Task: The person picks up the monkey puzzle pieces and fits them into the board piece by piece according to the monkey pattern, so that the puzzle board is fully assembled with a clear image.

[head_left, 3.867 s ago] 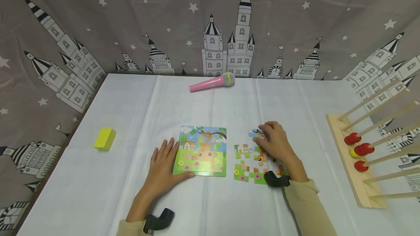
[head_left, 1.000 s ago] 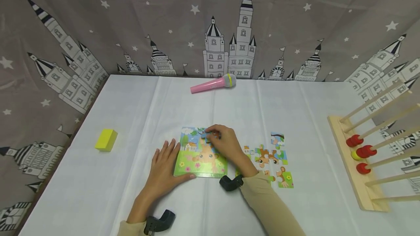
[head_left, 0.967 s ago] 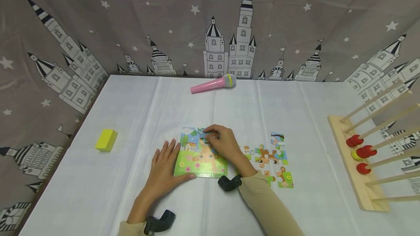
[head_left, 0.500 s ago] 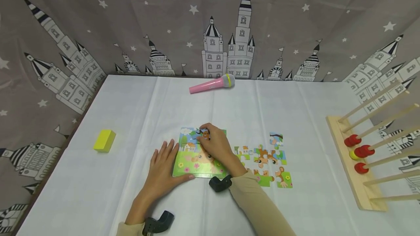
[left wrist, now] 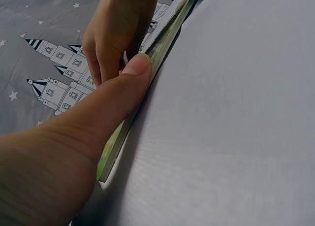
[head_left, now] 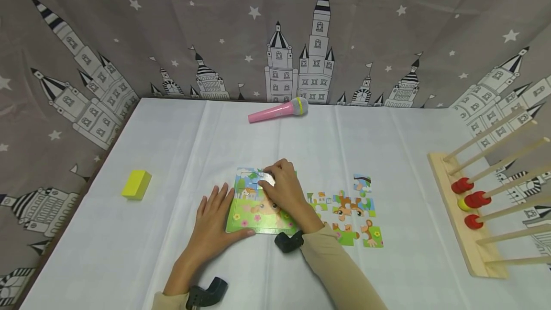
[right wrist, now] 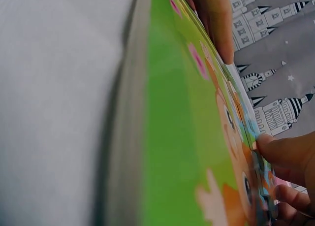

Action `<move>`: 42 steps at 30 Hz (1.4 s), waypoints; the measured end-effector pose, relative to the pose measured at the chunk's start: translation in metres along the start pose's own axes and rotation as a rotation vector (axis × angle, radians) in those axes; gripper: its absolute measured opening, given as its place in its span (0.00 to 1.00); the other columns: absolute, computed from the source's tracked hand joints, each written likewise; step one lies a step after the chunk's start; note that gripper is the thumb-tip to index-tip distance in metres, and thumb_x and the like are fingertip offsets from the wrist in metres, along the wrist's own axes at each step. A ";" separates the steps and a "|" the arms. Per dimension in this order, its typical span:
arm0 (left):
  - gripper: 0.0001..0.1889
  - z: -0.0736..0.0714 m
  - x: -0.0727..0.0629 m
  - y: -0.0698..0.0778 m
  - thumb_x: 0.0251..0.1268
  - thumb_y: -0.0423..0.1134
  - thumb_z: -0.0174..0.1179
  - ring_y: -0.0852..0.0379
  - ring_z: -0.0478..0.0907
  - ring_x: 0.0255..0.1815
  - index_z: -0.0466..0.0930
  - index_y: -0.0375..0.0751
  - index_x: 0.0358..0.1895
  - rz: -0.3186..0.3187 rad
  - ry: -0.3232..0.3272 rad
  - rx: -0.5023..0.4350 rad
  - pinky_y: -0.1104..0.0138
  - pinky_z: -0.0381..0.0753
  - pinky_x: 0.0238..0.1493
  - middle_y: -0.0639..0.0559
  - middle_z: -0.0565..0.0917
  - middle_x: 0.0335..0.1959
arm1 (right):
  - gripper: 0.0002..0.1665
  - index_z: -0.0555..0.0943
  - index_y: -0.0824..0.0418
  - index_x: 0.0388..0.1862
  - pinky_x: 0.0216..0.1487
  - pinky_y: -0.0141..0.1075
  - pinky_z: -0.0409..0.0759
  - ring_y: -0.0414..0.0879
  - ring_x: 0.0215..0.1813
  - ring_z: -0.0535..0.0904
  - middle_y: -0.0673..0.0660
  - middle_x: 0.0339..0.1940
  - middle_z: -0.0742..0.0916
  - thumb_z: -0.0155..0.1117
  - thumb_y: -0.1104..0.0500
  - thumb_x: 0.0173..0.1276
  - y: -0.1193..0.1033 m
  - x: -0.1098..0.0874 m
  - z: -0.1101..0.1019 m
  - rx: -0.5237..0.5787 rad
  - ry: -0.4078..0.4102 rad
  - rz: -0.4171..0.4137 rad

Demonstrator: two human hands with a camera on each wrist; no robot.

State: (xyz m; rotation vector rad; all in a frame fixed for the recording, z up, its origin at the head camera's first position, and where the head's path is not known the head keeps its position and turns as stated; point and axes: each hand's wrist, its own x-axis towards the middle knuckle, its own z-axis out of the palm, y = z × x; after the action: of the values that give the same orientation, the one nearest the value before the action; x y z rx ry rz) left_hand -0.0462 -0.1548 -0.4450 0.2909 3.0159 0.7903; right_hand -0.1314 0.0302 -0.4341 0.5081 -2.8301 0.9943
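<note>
A square picture-puzzle board [head_left: 247, 221] with a monkey scene lies flat on the white table. My left hand [head_left: 211, 226] rests along its left side, fingers spread and straight, thumb at the near edge. In the left wrist view that thumb [left wrist: 110, 100] presses the board's edge. Over the upper part of the board, my right hand [head_left: 286, 193] pinches a puzzle piece [head_left: 267, 179], whose surface shines with glare in the head view. The right wrist view shows the right thumb [right wrist: 280, 149] low against the picture. Several loose puzzle pieces [head_left: 344, 208] lie right of the board, partly behind the right forearm.
A pink toy microphone [head_left: 275, 111] lies at the back of the table. At the left sits a yellow block [head_left: 137, 185]. A wooden peg rack [head_left: 467, 219] with red and yellow beads stands at the right. Castle-print cloth [head_left: 215, 23] hangs behind.
My right hand has carried a puzzle piece left from the loose group onto the board's upper part. In the last half second the piece's face has turned glary. The left hand stays put.
</note>
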 end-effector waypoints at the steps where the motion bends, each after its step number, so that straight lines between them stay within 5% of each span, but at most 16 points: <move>1: 0.55 0.000 0.000 0.000 0.38 0.65 0.65 0.41 0.42 0.73 0.54 0.37 0.69 0.000 0.000 -0.001 0.46 0.40 0.70 0.41 0.52 0.72 | 0.18 0.82 0.61 0.43 0.34 0.31 0.68 0.46 0.40 0.67 0.56 0.40 0.76 0.65 0.51 0.57 0.000 0.000 0.000 -0.004 -0.001 0.003; 16: 0.55 0.000 0.000 -0.001 0.38 0.66 0.64 0.42 0.42 0.74 0.54 0.38 0.69 0.003 0.000 -0.003 0.46 0.40 0.69 0.41 0.52 0.72 | 0.18 0.82 0.60 0.43 0.41 0.36 0.71 0.47 0.42 0.71 0.56 0.42 0.78 0.65 0.50 0.57 -0.007 -0.006 0.003 -0.098 0.044 -0.077; 22: 0.55 0.000 0.000 -0.002 0.38 0.66 0.64 0.42 0.42 0.74 0.54 0.38 0.69 0.016 0.015 0.004 0.45 0.40 0.69 0.41 0.52 0.72 | 0.24 0.79 0.57 0.51 0.53 0.45 0.70 0.51 0.55 0.70 0.56 0.54 0.77 0.58 0.44 0.62 -0.028 -0.022 0.005 -0.230 -0.072 -0.162; 29: 0.54 0.001 -0.001 -0.003 0.38 0.63 0.65 0.41 0.44 0.73 0.55 0.36 0.68 0.040 0.040 0.028 0.45 0.41 0.68 0.40 0.53 0.72 | 0.36 0.69 0.59 0.62 0.63 0.49 0.63 0.53 0.66 0.63 0.58 0.64 0.69 0.46 0.36 0.66 -0.042 -0.038 0.007 -0.310 -0.246 -0.168; 42: 0.53 0.002 -0.001 -0.003 0.39 0.63 0.65 0.41 0.44 0.73 0.55 0.36 0.68 0.041 0.044 0.043 0.45 0.41 0.69 0.40 0.53 0.72 | 0.37 0.66 0.59 0.65 0.65 0.50 0.60 0.53 0.67 0.62 0.58 0.67 0.67 0.41 0.36 0.68 -0.040 -0.041 0.007 -0.322 -0.273 -0.175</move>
State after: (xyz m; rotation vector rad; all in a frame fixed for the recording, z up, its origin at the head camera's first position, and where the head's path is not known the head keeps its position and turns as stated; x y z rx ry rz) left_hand -0.0459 -0.1562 -0.4486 0.3414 3.0813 0.7445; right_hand -0.0785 0.0080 -0.4237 0.8899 -3.0255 0.4547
